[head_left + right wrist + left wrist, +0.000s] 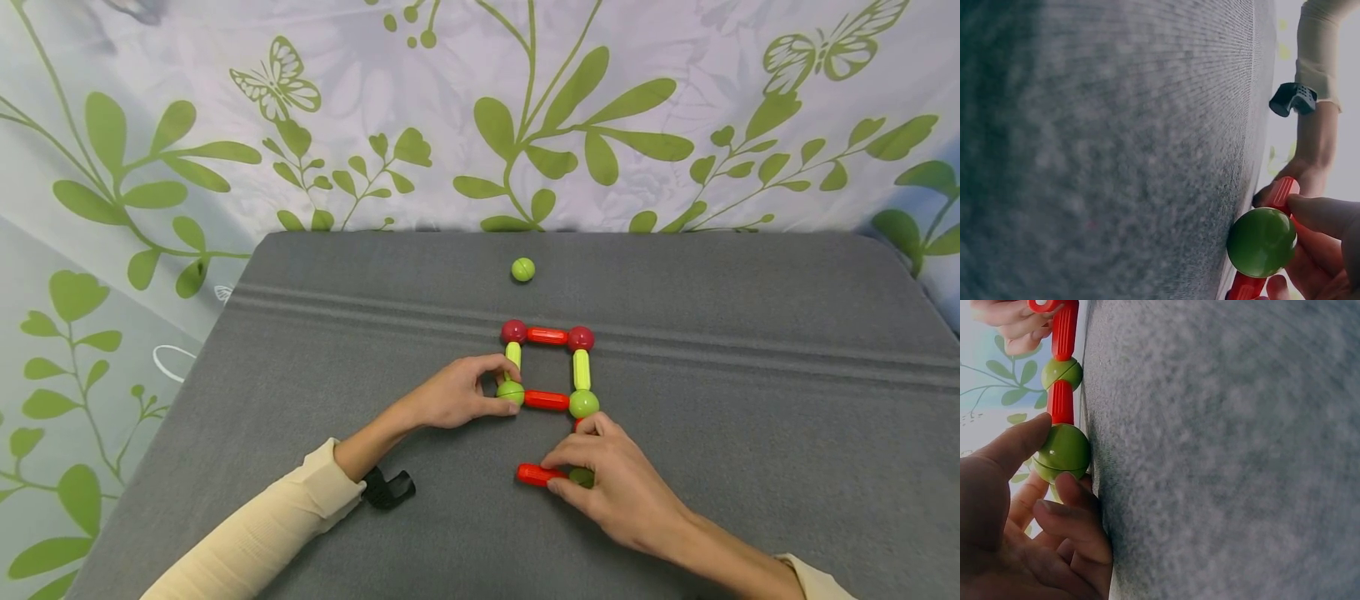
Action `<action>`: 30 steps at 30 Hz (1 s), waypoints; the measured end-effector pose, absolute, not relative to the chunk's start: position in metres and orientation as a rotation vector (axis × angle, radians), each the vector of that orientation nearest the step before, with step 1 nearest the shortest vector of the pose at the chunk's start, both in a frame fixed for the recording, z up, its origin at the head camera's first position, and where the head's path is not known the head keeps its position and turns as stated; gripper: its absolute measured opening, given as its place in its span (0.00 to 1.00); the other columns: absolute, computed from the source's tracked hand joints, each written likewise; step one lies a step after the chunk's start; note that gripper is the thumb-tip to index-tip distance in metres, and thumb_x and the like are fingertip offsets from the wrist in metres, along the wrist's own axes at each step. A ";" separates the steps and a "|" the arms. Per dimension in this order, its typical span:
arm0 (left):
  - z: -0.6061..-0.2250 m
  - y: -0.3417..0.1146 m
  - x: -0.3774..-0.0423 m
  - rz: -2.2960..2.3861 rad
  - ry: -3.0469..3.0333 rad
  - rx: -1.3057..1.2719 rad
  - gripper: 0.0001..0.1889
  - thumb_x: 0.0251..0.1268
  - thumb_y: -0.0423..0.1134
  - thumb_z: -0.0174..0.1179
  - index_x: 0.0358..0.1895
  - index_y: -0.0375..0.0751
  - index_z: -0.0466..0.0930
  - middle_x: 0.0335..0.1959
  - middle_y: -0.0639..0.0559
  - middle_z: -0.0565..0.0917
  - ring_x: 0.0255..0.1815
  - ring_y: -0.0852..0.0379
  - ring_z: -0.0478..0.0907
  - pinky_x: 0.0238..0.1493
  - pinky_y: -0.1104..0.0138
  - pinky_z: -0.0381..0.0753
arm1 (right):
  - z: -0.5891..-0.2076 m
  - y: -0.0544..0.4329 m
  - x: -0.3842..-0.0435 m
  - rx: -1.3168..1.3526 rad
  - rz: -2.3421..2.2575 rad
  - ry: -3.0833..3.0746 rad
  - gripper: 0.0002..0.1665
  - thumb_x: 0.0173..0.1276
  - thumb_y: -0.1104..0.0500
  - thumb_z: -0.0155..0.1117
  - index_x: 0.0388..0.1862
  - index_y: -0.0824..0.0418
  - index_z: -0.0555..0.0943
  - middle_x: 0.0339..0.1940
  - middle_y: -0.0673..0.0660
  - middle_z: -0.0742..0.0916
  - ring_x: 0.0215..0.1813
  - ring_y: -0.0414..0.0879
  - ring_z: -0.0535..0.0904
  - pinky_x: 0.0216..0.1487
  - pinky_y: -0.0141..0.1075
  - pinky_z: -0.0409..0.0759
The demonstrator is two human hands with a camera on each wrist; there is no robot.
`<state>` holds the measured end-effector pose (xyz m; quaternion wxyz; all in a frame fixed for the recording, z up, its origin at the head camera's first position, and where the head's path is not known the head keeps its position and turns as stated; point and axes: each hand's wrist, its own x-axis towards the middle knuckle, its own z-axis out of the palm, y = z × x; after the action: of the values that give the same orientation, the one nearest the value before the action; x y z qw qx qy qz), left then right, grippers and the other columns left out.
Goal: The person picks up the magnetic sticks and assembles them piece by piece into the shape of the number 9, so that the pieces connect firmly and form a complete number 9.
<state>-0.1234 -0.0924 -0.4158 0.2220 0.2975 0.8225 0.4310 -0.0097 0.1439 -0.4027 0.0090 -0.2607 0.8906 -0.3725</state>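
Note:
A square of magnetic sticks and balls lies on the grey table. Its far corners are crimson balls (pixel 514 332). Yellow-green sticks (pixel 581 369) form the sides, and a red stick (pixel 547 400) joins the two near green balls. My left hand (pixel 459 393) holds the near-left green ball (pixel 1063 452) between thumb and fingers. With thumb and fingers my right hand (pixel 618 483) pinches a red stick (pixel 537 475) that points left. That stick meets a green ball (pixel 1262 242) under the hand. Another red stick (pixel 1247 286) runs from this ball, partly hidden by my fingers.
A loose green ball (pixel 522 269) lies behind the square on the grey table (pixel 375 275). A curtain (pixel 420 108) with leaf and butterfly prints hangs along the table's back and left. A black strap piece (pixel 388 488) sits at my left wrist.

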 end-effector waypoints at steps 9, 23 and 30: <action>-0.417 -0.092 -0.123 1.199 2.265 0.830 0.15 0.61 0.38 0.70 0.49 0.45 0.79 0.37 0.54 0.78 0.21 0.62 0.68 0.26 0.70 0.68 | -0.403 0.145 -0.010 -0.834 -1.130 2.791 0.14 0.53 0.62 0.79 0.34 0.44 0.87 0.34 0.30 0.83 0.43 0.35 0.68 0.46 0.37 0.69; -0.417 -0.092 -0.124 1.201 2.266 0.819 0.15 0.61 0.38 0.70 0.49 0.45 0.79 0.38 0.53 0.78 0.21 0.62 0.69 0.26 0.70 0.68 | -0.402 0.146 -0.009 -0.914 -1.071 2.780 0.13 0.55 0.61 0.79 0.35 0.43 0.88 0.36 0.31 0.84 0.44 0.37 0.67 0.44 0.39 0.66; -0.417 -0.092 -0.123 1.205 2.261 0.820 0.15 0.61 0.39 0.70 0.49 0.45 0.79 0.38 0.53 0.78 0.22 0.62 0.69 0.26 0.70 0.69 | -0.401 0.145 -0.007 -0.870 -1.059 2.793 0.10 0.57 0.59 0.77 0.35 0.44 0.88 0.36 0.32 0.84 0.44 0.37 0.67 0.44 0.40 0.67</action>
<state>-0.1232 -0.0924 -0.4166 0.2240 0.2973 0.8191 0.4366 -0.0074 0.1450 -0.4011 0.0152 -0.2798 0.8976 -0.3404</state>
